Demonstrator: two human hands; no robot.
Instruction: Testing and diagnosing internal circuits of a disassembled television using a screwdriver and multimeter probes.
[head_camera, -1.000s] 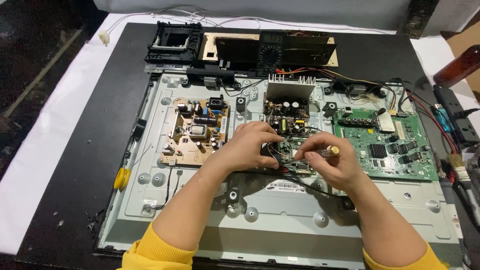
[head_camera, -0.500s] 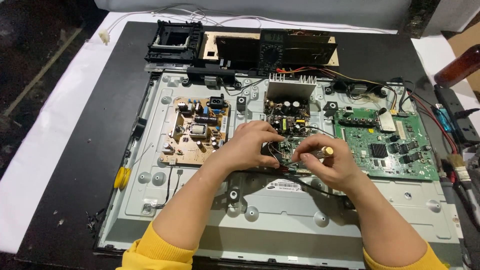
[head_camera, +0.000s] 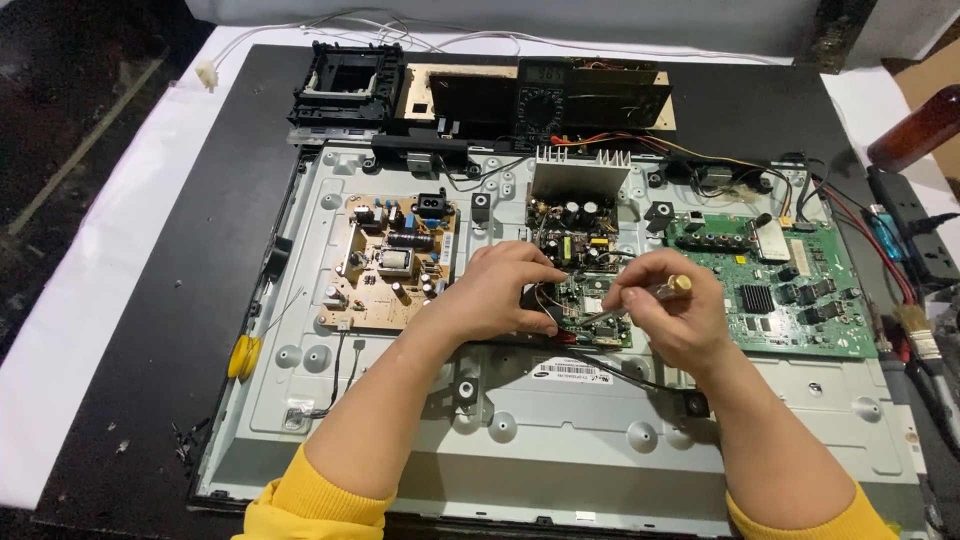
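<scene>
**Both hands working on the centre circuit board of an opened flat-panel chassis**

Left hand (head_camera: 505, 290): fingers are curling down, nearly together, fingertips pressing on the left edge of the small centre board (head_camera: 590, 300). Nothing is visibly gripped in it; it is steadying the board and the dark bundle of wires (head_camera: 540, 305) at its edge.

Right hand (head_camera: 665, 310): fingers are closing around a slim tool with a brass-coloured end (head_camera: 678, 285); the metal shaft is angling down-left toward the centre board. Whether the tip is touching the board cannot be told.

The centre board is sitting in the middle of the grey metal chassis (head_camera: 560, 440), just below a finned silver heat sink (head_camera: 578, 175), between the two hands.

Count:
- Circuit boards on the chassis: 3 — tan power board (head_camera: 390, 265) at left, centre board, green main board (head_camera: 780, 290) at right.
- Hands: 2, both with yellow sleeves.
- Multimeter (head_camera: 545, 95): 1, lying at the far edge of the bench (head_camera: 200, 250).
- Black plastic frame (head_camera: 345, 85): 1, left of the multimeter.
- Yellow round object (head_camera: 243, 355): 1, beside the chassis's left edge.
- Brown bottle (head_camera: 915, 130): 1, lying at far right.
- Brush (head_camera: 915, 325): 1, on the right side.
</scene>
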